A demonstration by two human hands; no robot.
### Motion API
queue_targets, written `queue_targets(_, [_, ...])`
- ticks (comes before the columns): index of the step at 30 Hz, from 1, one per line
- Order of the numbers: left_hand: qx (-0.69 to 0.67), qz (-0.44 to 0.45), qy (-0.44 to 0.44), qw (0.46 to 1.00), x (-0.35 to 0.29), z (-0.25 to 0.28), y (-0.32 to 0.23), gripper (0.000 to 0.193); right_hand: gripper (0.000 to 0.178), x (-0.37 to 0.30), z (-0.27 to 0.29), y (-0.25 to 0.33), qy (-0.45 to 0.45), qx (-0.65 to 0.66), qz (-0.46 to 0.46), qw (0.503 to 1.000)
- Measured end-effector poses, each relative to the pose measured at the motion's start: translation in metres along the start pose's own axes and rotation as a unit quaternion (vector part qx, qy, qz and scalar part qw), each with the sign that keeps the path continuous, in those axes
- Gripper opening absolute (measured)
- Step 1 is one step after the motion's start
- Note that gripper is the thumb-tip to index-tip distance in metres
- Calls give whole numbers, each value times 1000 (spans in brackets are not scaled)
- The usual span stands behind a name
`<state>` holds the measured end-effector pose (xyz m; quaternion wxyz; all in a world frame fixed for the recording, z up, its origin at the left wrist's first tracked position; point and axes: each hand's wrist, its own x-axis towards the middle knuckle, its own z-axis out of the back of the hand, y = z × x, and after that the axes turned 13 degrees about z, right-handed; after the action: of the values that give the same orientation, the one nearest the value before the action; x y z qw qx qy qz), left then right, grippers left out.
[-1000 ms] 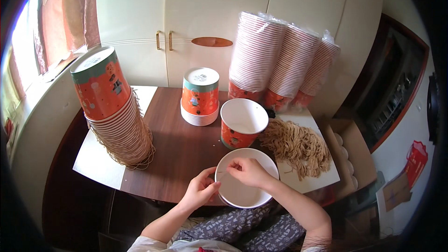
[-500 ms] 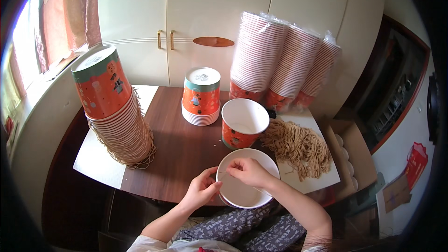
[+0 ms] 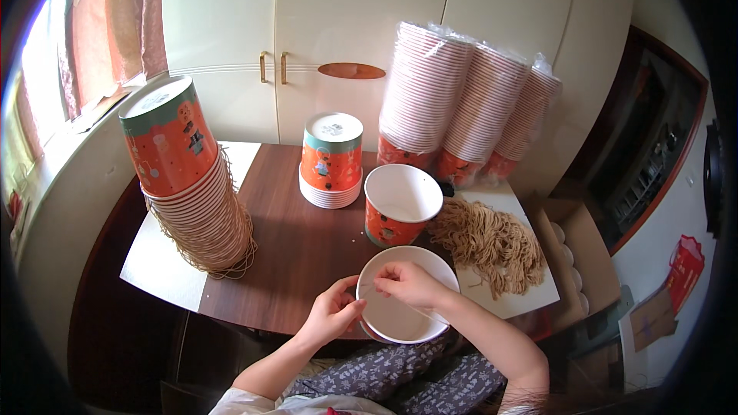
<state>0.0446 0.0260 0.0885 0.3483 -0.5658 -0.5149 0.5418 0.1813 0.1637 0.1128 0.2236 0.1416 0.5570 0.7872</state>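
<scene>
A white paper cup (image 3: 400, 315) tilts toward me at the table's near edge, its open mouth facing up. My left hand (image 3: 334, 313) pinches its left rim. My right hand (image 3: 411, 284) rests over the mouth, fingers pinched on a thin pale string that runs across the opening. Just behind stands an upright orange paper cup (image 3: 401, 204), white inside. To its right lies a pile of tan strings (image 3: 492, 242) on a white sheet (image 3: 515, 300).
A tall leaning stack of orange cups (image 3: 192, 184) with string handles stands at the left. A short inverted stack (image 3: 332, 157) sits at the table's back, wrapped cup sleeves (image 3: 469, 107) behind right. A cardboard box (image 3: 576, 261) is on the floor right.
Both hands have stayed at the white cup. The cup has shifted slightly and my right fingers have moved a little along the string.
</scene>
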Motion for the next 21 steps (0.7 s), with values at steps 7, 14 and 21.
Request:
queue_targets(7, [7, -12, 3, 1000, 2, 1, 4, 43, 19, 2, -4, -10, -9, -18, 18, 1000])
queue_targets(14, [-29, -25, -41, 998, 8, 7, 10, 23, 16, 3, -3, 0, 16, -33, 12, 999])
queue_targets(21, [130, -68, -90, 985, 2, 6, 3, 16, 17, 6, -5, 10, 31, -52, 51, 997])
